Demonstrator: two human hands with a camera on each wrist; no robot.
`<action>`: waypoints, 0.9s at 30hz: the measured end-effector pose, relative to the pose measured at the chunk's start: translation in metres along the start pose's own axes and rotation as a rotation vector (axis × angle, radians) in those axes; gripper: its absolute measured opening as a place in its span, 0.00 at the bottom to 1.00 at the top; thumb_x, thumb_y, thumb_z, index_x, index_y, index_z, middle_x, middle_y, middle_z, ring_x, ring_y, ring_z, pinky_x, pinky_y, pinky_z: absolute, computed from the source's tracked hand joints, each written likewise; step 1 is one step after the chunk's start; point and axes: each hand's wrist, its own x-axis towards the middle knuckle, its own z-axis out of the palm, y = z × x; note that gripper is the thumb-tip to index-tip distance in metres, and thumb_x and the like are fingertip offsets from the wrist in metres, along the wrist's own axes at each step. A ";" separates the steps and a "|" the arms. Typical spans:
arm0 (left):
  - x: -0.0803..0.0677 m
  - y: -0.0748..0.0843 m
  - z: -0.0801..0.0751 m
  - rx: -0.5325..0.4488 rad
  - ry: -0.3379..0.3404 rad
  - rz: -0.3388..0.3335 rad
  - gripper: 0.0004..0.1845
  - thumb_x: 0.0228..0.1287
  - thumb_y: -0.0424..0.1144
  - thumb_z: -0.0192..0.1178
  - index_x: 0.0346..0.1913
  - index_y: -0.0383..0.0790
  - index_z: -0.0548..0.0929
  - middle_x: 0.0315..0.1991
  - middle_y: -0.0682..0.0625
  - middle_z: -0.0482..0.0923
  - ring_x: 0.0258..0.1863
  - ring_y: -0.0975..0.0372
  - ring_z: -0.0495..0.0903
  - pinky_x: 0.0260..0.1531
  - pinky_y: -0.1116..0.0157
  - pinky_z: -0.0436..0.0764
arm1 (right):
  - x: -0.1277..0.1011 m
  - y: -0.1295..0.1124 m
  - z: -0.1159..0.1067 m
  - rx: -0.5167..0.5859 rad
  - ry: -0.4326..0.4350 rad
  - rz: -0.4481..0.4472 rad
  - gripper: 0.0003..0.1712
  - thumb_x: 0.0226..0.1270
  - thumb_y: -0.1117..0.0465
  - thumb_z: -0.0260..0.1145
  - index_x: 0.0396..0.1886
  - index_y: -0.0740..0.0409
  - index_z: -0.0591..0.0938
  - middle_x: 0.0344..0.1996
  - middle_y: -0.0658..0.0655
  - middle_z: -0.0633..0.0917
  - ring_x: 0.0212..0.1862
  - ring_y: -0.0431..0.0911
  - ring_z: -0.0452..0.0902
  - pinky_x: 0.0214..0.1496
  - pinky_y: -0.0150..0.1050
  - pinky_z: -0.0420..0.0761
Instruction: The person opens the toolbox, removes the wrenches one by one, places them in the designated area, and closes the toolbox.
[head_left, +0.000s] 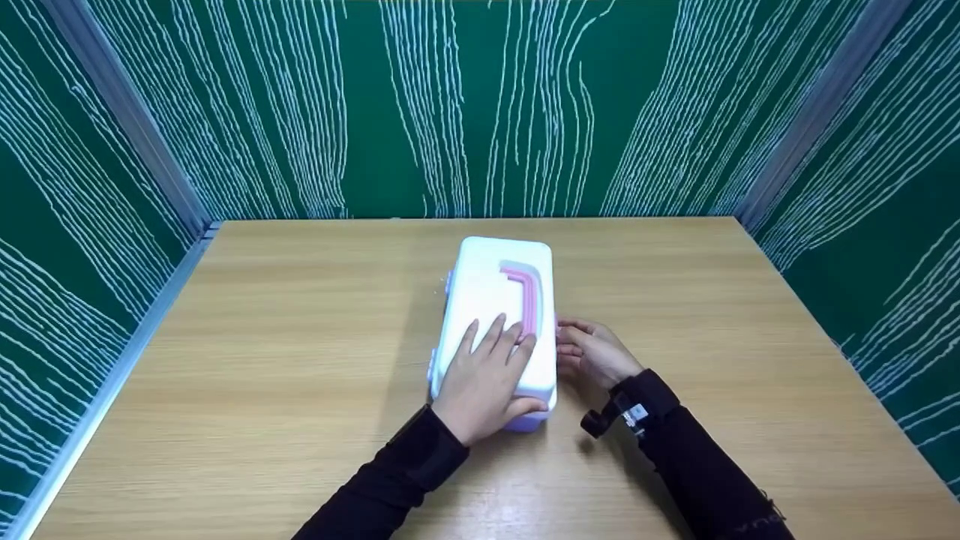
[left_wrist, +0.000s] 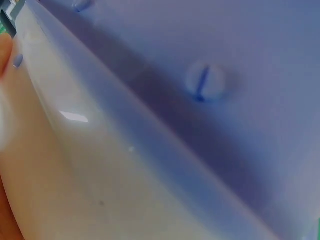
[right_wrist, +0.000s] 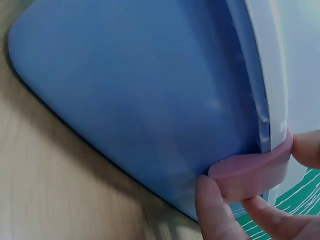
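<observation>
A storage box with a white lid (head_left: 480, 281) and a blue-purple body (right_wrist: 130, 95) stands lengthwise on the wooden table. A pink carrying handle (head_left: 529, 292) lies folded in the lid's recess. My left hand (head_left: 484, 382) rests on the near part of the lid, fingers stretched toward the handle and thumb near the front edge. At the box's right side, my right hand (head_left: 596, 352) pinches a pink latch (right_wrist: 250, 172). Its fingertips touch the latch's lower end and another digit is at the upper end, against the lid's rim. The left wrist view shows mostly blurred box surface.
The wooden table (head_left: 262, 360) extends around the box on all sides. Green panels (head_left: 375, 112) with white wavy lines stand behind and at both sides. Hinges (head_left: 433, 365) show on the box's left edge. A small wrist camera (head_left: 596, 424) hangs beneath the right sleeve.
</observation>
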 end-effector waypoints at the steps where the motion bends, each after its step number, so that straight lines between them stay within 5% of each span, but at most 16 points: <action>1: 0.000 -0.001 0.001 -0.005 0.001 -0.001 0.47 0.56 0.75 0.50 0.70 0.47 0.69 0.68 0.48 0.71 0.72 0.51 0.65 0.70 0.48 0.63 | 0.001 0.001 0.000 0.008 -0.011 -0.006 0.29 0.69 0.64 0.59 0.64 0.75 0.65 0.36 0.51 0.85 0.37 0.40 0.84 0.45 0.33 0.84; 13: 0.000 -0.004 0.003 -0.029 0.007 -0.002 0.46 0.57 0.75 0.50 0.70 0.47 0.69 0.68 0.48 0.71 0.72 0.52 0.65 0.71 0.49 0.63 | 0.004 -0.008 0.000 0.035 -0.013 0.104 0.23 0.74 0.66 0.53 0.64 0.70 0.61 0.32 0.50 0.83 0.34 0.39 0.81 0.43 0.33 0.83; 19: 0.000 -0.004 0.002 -0.032 0.012 -0.004 0.46 0.57 0.75 0.50 0.69 0.47 0.69 0.68 0.48 0.71 0.72 0.52 0.65 0.71 0.49 0.63 | 0.009 -0.003 -0.010 0.038 -0.035 0.043 0.20 0.67 0.66 0.62 0.55 0.64 0.68 0.34 0.51 0.83 0.34 0.40 0.82 0.41 0.32 0.84; 27: 0.000 -0.004 0.002 -0.037 0.018 -0.004 0.46 0.57 0.75 0.51 0.69 0.46 0.69 0.68 0.48 0.71 0.71 0.52 0.66 0.71 0.49 0.63 | 0.009 -0.008 -0.011 -0.164 0.007 0.028 0.25 0.65 0.63 0.64 0.58 0.69 0.69 0.36 0.52 0.82 0.34 0.39 0.82 0.44 0.32 0.85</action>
